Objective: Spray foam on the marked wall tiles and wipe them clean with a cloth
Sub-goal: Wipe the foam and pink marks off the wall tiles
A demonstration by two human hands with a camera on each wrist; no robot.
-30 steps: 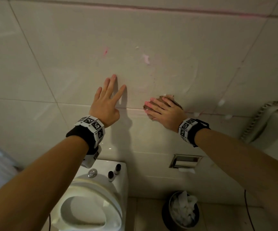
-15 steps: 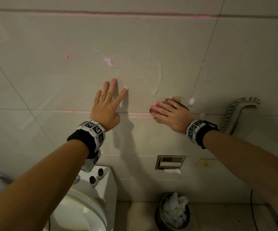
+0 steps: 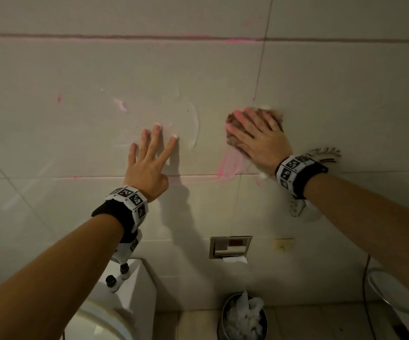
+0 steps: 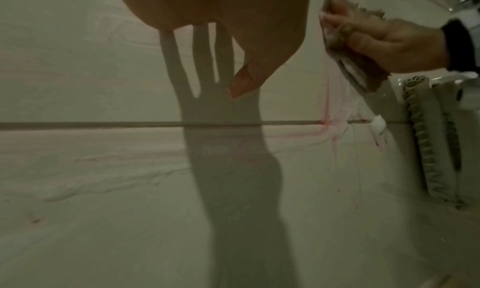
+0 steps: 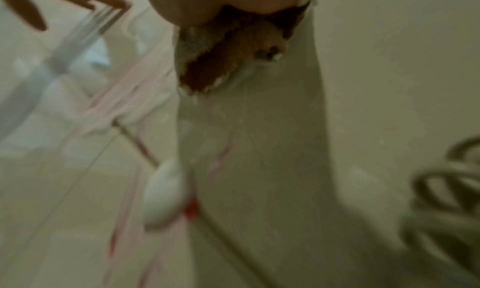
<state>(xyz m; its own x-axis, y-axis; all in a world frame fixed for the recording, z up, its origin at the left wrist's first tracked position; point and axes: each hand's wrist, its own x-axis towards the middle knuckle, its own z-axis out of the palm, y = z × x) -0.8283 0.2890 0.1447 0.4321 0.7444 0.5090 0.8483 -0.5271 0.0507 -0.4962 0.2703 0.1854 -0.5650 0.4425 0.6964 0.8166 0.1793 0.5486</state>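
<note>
My left hand (image 3: pixel 149 165) rests flat on the beige wall tile (image 3: pixel 76 133), fingers spread and straight; its palm fills the top of the left wrist view (image 4: pixel 221 14). My right hand (image 3: pixel 259 141) grips a bunched brown cloth (image 3: pixel 232 123) and presses it on the tile beside a vertical grout line. The cloth (image 4: pixel 361 70) hangs below the fingers, its edge wet with foam (image 5: pixel 215 66). A pink smear (image 3: pixel 228 165) trails below it. A foam blob (image 4: pixel 378 124) sits on the horizontal grout line, and a foam streak (image 3: pixel 194 128) lies between my hands. Pink marks (image 3: pixel 121 104) remain on the left.
Below stand a white toilet (image 3: pixel 134 290) with two small bottles (image 3: pixel 111 282) on its tank, a recessed tissue holder (image 3: pixel 230 246) and a bin (image 3: pixel 245 317) full of paper. A ribbed hose fitting (image 3: pixel 326 153) hangs right of my right wrist. A cord (image 3: pixel 367 290) runs down the wall.
My right hand has slid the cloth up and to the right along the tile, leaving a pink smear below. My left hand stays flat on the wall.
</note>
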